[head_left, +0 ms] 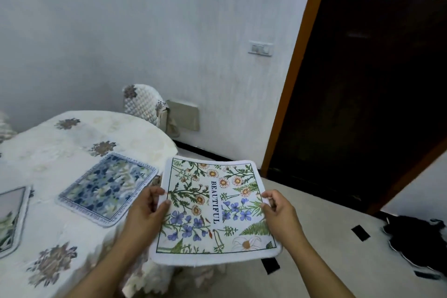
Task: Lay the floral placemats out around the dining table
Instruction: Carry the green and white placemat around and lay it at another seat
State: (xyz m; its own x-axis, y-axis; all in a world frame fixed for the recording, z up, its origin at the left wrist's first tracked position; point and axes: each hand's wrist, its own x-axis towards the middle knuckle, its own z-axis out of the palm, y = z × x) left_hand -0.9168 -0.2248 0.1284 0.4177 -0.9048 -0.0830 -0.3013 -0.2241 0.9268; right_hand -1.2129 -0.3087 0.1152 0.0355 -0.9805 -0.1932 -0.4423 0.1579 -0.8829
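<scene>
Item: floral placemat (215, 210), white-bordered, printed with daisies, blue flowers, ferns and the word BEAUTIFUL. Held in the air, roughly level, just off the right-hand edge of the counter (79, 133), over the pale floor (338, 225).

Left hand (147, 210): grips the mat's left edge, fingers (157, 192) pinched on it with the thumb on top.

Right hand (278, 210): grips the mat's right edge, fingers closed on the border, thumb on top.

Counter: rounded, covered with a cream cloth bearing brown flower motifs.

Blue placemat (108, 186): blue and white floral print with a lettered border, lying flat on the counter near its right edge, just beside the left hand.

Third placemat (11, 218): lies flat at the picture's left margin, only partly in view, well apart from the held mat.

Chair (144, 103): quilted white cover, set against the counter's far side.

Wall (145, 31): white, with a switch plate (260, 48)

Door (375, 80): dark wood, orange-brown frame, at right.

Dark object (418, 242): on the floor at lower right, kind unclear
</scene>
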